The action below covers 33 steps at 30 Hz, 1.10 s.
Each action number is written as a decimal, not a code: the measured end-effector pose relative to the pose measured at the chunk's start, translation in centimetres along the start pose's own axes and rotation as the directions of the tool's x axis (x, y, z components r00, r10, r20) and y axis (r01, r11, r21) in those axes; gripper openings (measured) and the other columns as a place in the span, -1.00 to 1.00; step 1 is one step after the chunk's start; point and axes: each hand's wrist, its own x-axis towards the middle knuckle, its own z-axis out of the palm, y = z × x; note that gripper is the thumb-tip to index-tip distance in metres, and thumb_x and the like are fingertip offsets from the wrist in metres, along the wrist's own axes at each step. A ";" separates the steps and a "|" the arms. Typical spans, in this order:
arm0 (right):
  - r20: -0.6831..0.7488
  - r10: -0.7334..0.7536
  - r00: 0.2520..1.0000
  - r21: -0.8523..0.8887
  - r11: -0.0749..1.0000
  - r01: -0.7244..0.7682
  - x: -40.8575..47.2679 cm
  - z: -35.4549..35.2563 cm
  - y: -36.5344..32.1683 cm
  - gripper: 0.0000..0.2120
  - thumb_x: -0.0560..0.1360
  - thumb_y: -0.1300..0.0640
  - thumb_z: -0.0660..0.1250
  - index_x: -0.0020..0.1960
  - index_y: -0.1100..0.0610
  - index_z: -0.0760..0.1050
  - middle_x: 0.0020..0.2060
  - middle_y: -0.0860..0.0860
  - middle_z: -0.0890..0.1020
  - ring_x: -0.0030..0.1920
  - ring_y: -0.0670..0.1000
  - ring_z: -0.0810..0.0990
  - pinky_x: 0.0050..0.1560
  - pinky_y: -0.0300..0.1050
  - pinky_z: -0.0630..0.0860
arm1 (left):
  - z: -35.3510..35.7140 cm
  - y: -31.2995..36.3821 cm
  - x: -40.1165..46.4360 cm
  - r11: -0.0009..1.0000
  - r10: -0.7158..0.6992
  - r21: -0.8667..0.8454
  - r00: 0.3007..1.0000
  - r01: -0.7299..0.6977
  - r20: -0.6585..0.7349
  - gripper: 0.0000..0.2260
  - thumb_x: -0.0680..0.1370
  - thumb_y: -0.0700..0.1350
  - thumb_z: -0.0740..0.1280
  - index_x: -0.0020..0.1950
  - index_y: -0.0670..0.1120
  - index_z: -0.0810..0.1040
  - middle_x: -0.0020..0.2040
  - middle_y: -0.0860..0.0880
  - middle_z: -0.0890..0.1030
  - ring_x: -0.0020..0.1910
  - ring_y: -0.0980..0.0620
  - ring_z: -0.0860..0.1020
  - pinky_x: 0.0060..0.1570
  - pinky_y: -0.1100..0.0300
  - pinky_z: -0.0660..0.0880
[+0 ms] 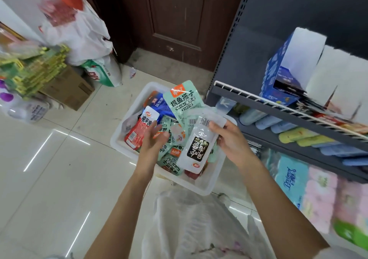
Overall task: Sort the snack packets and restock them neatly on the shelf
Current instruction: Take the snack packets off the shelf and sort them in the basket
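Note:
A white plastic bin (201, 187) on the tiled floor holds several mixed snack packets. A mint-green packet (184, 99) leans at its far edge, and a red and white packet (139, 131) lies at the left. My right hand (229, 139) grips a white packet with a black label (198, 149) by its upper right edge, above the bin. My left hand (154, 139) hovers over the packets on the bin's left side, fingers relaxed, holding nothing. The dark metal shelf (278, 107) stands to the right.
A blue box (282, 75) stands on the shelf's upper level, with pastel packs (298, 137) below and tissue packs (318, 195) lower still. Cardboard boxes (69, 89), stacked green goods (33, 69) and plastic bags (79, 29) crowd the left. A brown door (175, 19) is behind.

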 end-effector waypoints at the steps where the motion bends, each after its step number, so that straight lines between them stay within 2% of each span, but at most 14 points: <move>1: 0.020 0.021 1.000 0.064 0.998 -0.023 -0.4 0.1 -0.5 -0.75 0.37 0.20 0.40 0.05 0.12 0.57 -0.13 0.00 0.70 -0.12 -0.03 0.67 -0.15 -0.15 0.58 | 0.8 0.8 0.1 1.000 -0.018 -0.006 0.995 0.019 0.101 -0.46 0.41 0.08 0.37 0.37 0.15 0.34 0.29 0.13 0.51 0.24 0.10 0.51 0.14 0.21 0.45; 4: 0.045 0.020 0.999 0.051 0.998 -0.022 -1.1 0.1 -1.1 -0.72 0.34 0.16 0.40 0.05 0.12 0.57 -0.14 -0.01 0.69 -0.14 -0.04 0.66 -0.15 -0.14 0.58 | 3.7 2.6 0.3 0.995 -0.056 -0.059 0.939 0.081 0.340 -0.53 0.43 -0.01 0.34 0.33 0.09 0.39 0.24 0.03 0.58 0.20 0.00 0.56 0.14 0.07 0.47; 6: -0.026 -0.034 0.999 -0.031 0.999 0.033 -1.5 -0.2 -1.2 -0.81 0.43 0.20 0.38 0.04 0.11 0.57 -0.14 -0.02 0.69 -0.15 -0.02 0.66 -0.15 -0.11 0.59 | 5.4 3.5 0.4 0.987 -0.059 -0.112 0.912 0.114 0.406 -0.53 0.44 -0.08 0.34 0.35 0.02 0.38 0.23 -0.02 0.59 0.17 -0.02 0.58 0.05 0.07 0.51; 11: -0.245 -0.318 0.916 -0.376 0.902 0.212 -2.9 -2.7 -1.8 -0.93 0.48 0.16 0.39 -0.05 0.02 0.59 -0.10 -0.02 0.68 -0.10 -0.04 0.65 -0.05 -0.07 0.58 | 9.0 3.8 0.1 0.997 -0.067 -0.007 0.921 0.075 0.384 -0.58 0.55 -0.28 0.27 0.38 -0.01 0.35 0.11 0.01 0.64 0.01 0.05 0.64 -0.15 0.20 0.57; 15: -0.327 -0.480 0.814 -0.553 0.796 0.248 -4.8 -5.5 -2.6 -0.89 0.46 0.08 0.42 -0.05 0.09 0.64 -0.22 -0.02 0.68 -0.24 -0.02 0.63 -0.17 -0.10 0.54 | 12.4 3.1 -0.6 0.996 -0.037 0.085 0.930 0.007 0.365 -0.75 0.60 -0.24 0.23 0.23 0.03 0.44 0.05 -0.01 0.67 0.00 -0.02 0.65 -0.09 0.06 0.61; 17: -0.371 -0.510 0.776 -0.609 0.764 0.211 -5.8 -7.5 -2.9 -0.88 0.47 0.06 0.41 -0.08 0.11 0.64 -0.28 -0.01 0.67 -0.32 -0.04 0.57 -0.28 -0.21 0.48 | 14.4 2.5 -1.2 0.982 0.001 0.173 0.929 -0.070 0.370 -0.80 0.61 -0.19 0.24 0.20 0.01 0.46 0.04 -0.02 0.67 0.00 -0.04 0.65 -0.05 0.06 0.60; 20: -0.462 -0.496 0.735 -0.537 0.816 0.213 -7.5 -11.3 -3.5 -0.83 0.51 0.10 0.37 -0.17 0.20 0.57 -0.42 0.06 0.58 -0.52 -0.07 0.45 -0.46 -0.20 0.38 | 17.4 1.3 -1.8 0.928 0.065 0.319 0.928 -0.191 0.367 -0.84 0.61 -0.13 0.24 0.19 -0.02 0.46 0.03 0.03 0.65 0.01 0.03 0.62 -0.02 0.12 0.58; 22: -0.547 -0.461 0.699 -0.335 0.886 0.321 -9.4 -14.1 -4.6 -0.87 0.53 0.13 0.35 -0.09 0.20 0.57 -0.38 0.12 0.60 -0.53 -0.04 0.52 -0.48 -0.19 0.44 | 19.2 0.6 -2.0 0.891 0.075 0.403 0.942 -0.210 0.326 -0.83 0.61 -0.06 0.24 0.19 0.00 0.46 0.07 0.01 0.63 0.04 0.00 0.61 0.06 -0.06 0.56; 23: -0.558 -0.478 0.678 -0.254 0.876 0.409 -10.7 -15.6 -5.2 -0.90 0.52 0.15 0.35 -0.05 0.18 0.58 -0.32 0.14 0.63 -0.45 0.00 0.59 -0.41 -0.18 0.51 | 20.1 0.3 -2.1 0.885 0.069 0.423 0.953 -0.195 0.296 -0.85 0.61 -0.03 0.24 0.16 0.03 0.47 0.07 0.00 0.63 0.04 -0.02 0.62 0.05 -0.12 0.55; 25: -0.446 -0.647 0.618 -0.313 0.760 0.569 -13.3 -18.5 -6.2 -0.89 0.48 0.20 0.38 0.01 0.12 0.61 -0.14 0.12 0.68 -0.17 0.05 0.67 -0.14 -0.14 0.59 | 22.2 -0.1 -2.9 0.917 0.032 0.378 0.970 -0.125 0.243 -0.93 0.62 -0.07 0.24 0.07 0.05 0.48 0.04 0.00 0.64 -0.02 -0.02 0.64 0.00 -0.11 0.58; 27: -0.154 -0.849 0.505 -0.605 0.485 0.631 -15.4 -21.3 -6.5 -0.76 0.43 0.26 0.39 0.07 0.10 0.62 0.06 0.06 0.65 0.09 0.02 0.62 0.12 -0.12 0.53 | 24.8 -0.5 -4.1 0.967 -0.038 0.253 0.968 -0.027 0.248 -0.89 0.62 -0.18 0.22 0.05 -0.01 0.50 0.01 -0.05 0.65 -0.12 0.02 0.66 -0.16 0.05 0.61; 29: 0.081 -0.918 0.388 -0.777 0.186 0.602 -16.2 -23.8 -5.9 -0.67 0.36 0.38 0.34 0.08 0.16 0.62 0.14 0.06 0.60 0.18 -0.02 0.57 0.19 -0.20 0.50 | 27.8 -0.4 -6.1 0.987 -0.090 0.155 0.946 0.043 0.313 -0.87 0.61 -0.22 0.21 0.09 -0.06 0.51 -0.01 -0.08 0.67 -0.17 0.03 0.67 -0.26 0.15 0.60; 30: 0.143 -0.925 0.351 -0.802 0.099 0.589 -16.4 -25.0 -5.6 -0.65 0.34 0.45 0.33 0.06 0.20 0.63 0.14 0.09 0.60 0.19 -0.02 0.57 0.17 -0.21 0.51 | 29.3 -0.4 -7.1 0.990 -0.094 0.131 0.937 0.053 0.336 -0.86 0.61 -0.23 0.21 0.10 -0.07 0.52 -0.03 -0.07 0.68 -0.16 0.03 0.67 -0.25 0.16 0.61; 33: 0.255 -0.916 0.311 -0.806 -0.024 0.591 -17.1 -27.8 -5.2 -0.67 0.39 0.48 0.24 0.07 0.28 0.63 0.15 0.12 0.58 0.20 -0.03 0.55 0.16 -0.24 0.51 | 33.3 -0.4 -9.8 0.996 -0.054 0.091 0.926 0.021 0.374 -0.85 0.60 -0.21 0.23 0.14 -0.09 0.52 -0.02 -0.06 0.69 -0.12 0.00 0.67 -0.16 0.13 0.62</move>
